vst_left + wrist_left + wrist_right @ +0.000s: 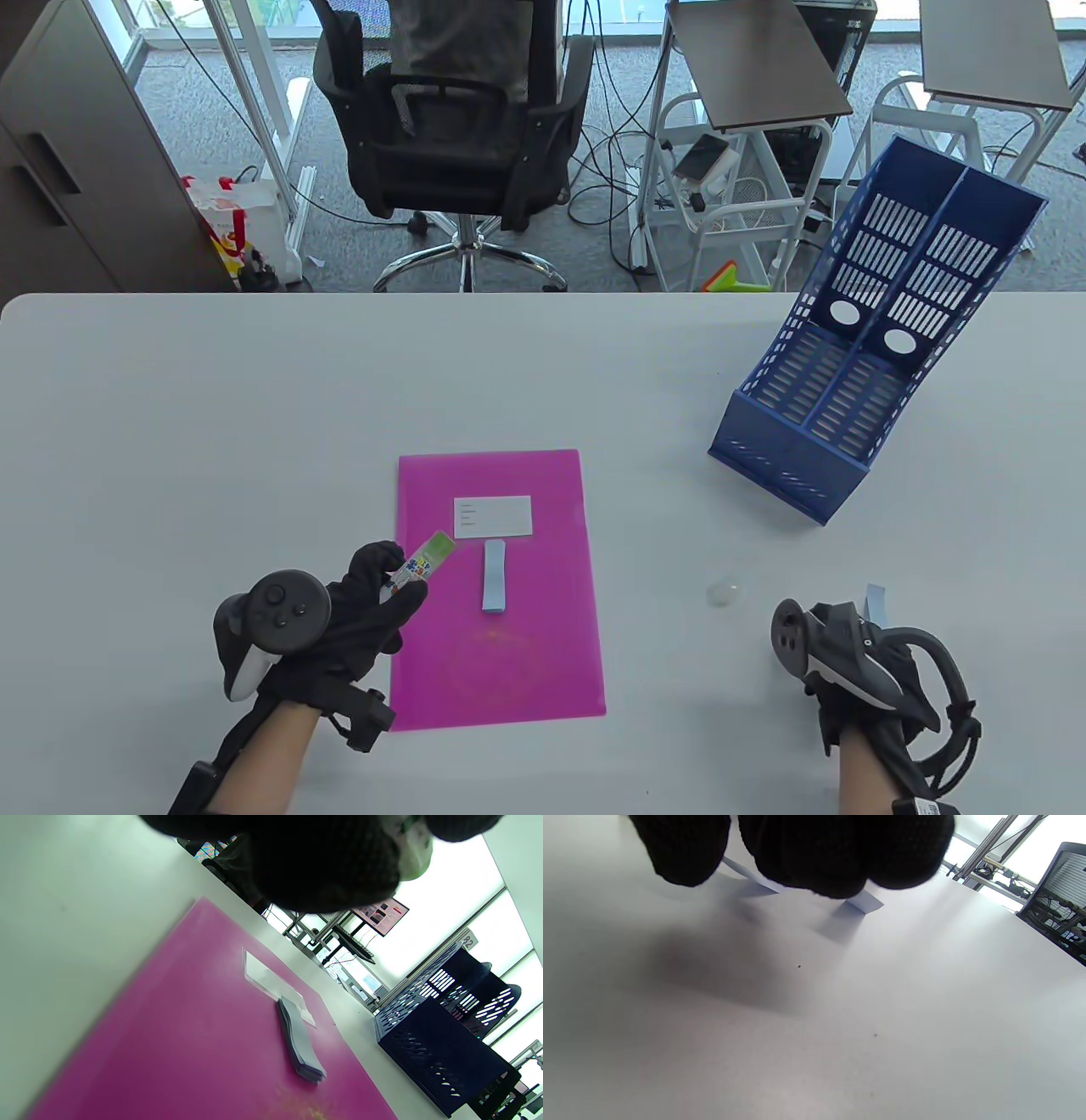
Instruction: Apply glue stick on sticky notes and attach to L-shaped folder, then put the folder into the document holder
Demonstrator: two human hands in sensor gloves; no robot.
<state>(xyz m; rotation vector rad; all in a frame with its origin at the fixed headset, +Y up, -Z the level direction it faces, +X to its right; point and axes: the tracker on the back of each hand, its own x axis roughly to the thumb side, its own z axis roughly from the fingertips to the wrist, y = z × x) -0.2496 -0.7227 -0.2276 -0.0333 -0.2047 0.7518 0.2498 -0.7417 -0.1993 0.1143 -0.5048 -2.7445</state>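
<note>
Left hand [356, 611] clenched round glue stick [422, 566], over pink folder [496, 671]'s left edge. Right hand [857, 654] pinching one blue note [876, 601], well right of folder. Advisable: support note flat, glue lightly. Right wrist view alone shows the note [865, 903] touching table [840, 1027]; table view alone shows uncapped stick, note pad [494, 576], cap [723, 592], holder [865, 356].

White table [212, 407], pink folder [509, 662] flat on it, blue document holder [857, 373], small clear cap [723, 592]

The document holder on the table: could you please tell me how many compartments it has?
2. The blue document holder has a left compartment and a right compartment, side by side, split by a central divider; both look empty, though their depths are partly hidden.
</note>
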